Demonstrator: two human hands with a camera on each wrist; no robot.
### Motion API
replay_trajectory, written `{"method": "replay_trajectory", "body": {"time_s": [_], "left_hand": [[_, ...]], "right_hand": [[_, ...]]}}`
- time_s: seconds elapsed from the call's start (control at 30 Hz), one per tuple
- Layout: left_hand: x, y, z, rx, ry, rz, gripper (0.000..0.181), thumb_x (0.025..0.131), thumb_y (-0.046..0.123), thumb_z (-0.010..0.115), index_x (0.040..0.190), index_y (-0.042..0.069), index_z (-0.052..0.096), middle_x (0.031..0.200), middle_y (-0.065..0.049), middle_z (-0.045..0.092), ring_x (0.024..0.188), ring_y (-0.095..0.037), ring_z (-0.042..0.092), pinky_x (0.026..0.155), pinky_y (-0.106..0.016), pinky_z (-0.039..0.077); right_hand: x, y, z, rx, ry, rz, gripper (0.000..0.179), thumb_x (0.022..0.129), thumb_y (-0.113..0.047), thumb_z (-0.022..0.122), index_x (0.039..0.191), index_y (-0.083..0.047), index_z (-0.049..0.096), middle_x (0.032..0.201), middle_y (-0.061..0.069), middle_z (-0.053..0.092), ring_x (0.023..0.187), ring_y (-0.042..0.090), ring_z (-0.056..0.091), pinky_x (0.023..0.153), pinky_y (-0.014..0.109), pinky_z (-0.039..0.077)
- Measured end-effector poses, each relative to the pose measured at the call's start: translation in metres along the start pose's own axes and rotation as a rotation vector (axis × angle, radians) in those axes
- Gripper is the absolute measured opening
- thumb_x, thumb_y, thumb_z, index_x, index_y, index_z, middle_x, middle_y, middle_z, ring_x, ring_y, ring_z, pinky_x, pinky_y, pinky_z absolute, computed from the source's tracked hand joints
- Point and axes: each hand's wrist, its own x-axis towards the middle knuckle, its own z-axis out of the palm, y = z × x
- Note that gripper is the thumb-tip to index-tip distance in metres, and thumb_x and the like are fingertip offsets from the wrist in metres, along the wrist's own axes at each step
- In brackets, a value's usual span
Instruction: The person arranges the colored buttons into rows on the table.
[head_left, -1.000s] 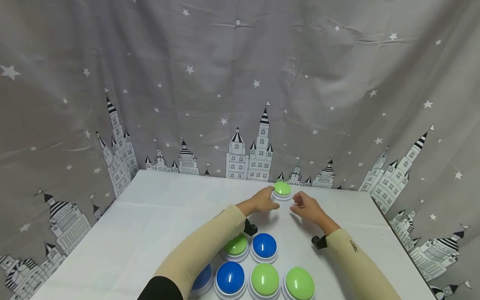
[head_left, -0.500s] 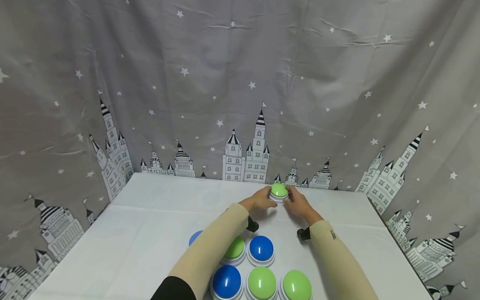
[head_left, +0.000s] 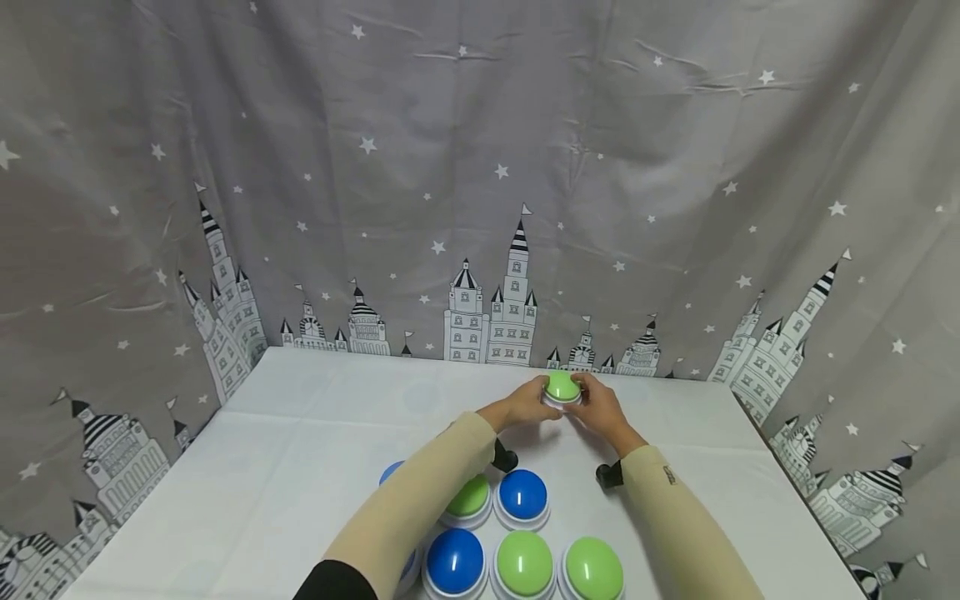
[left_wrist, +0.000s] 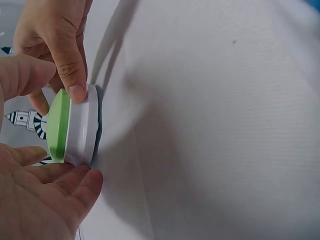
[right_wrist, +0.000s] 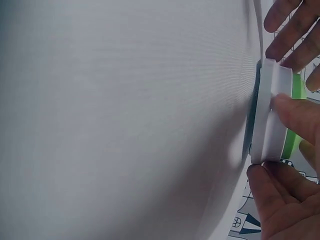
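Note:
A green-domed push button (head_left: 562,386) with a white round base is at the table's back edge. My right hand (head_left: 602,410) grips its right side; in the right wrist view the thumb (right_wrist: 295,112) presses the base's front and the fingers lie along its side. My left hand (head_left: 527,404) is at the opposite side. In the left wrist view, its loosely straight fingers (left_wrist: 75,192) touch the rim of the base, while the thumb (left_wrist: 30,75) is held off above the dome. The dark underside of the button shows close to the white cloth.
Nearer me on the white table (head_left: 330,425) stand several similar buttons, such as a blue one (head_left: 522,494), a green one (head_left: 525,562) and another green one (head_left: 594,568). My left sleeve (head_left: 420,492) covers some. A grey castle-print curtain (head_left: 412,125) hangs behind.
A second ago my right hand was apart from the button, to its right. It has moved left and taken hold of it. The left hand has stayed beside the button.

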Motion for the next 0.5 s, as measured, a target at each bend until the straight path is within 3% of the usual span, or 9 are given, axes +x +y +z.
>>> {"method": "replay_trajectory", "body": {"time_s": [0.17, 0.5], "left_hand": [[-0.005, 0.001, 0.0, 0.004, -0.002, 0.043, 0.08, 0.087, 0.02, 0.073, 0.15, -0.005, 0.03, 0.152, -0.021, 0.036, 0.14, -0.032, 0.035, 0.115, -0.044, 0.028], [-0.021, 0.003, -0.001, 0.113, 0.0, 0.2, 0.069, 0.088, 0.014, 0.072, 0.144, -0.008, 0.039, 0.144, -0.023, 0.046, 0.132, -0.033, 0.045, 0.11, -0.041, 0.037]], "right_hand": [[-0.007, 0.0, -0.005, 0.022, 0.014, -0.044, 0.055, 0.084, -0.006, 0.078, 0.132, 0.001, 0.053, 0.131, 0.025, 0.058, 0.118, 0.041, 0.057, 0.101, 0.049, 0.046], [-0.031, -0.007, -0.021, 0.034, 0.011, -0.093, 0.055, 0.084, -0.012, 0.08, 0.132, -0.001, 0.056, 0.128, 0.022, 0.061, 0.11, 0.037, 0.062, 0.095, 0.046, 0.051]]}}
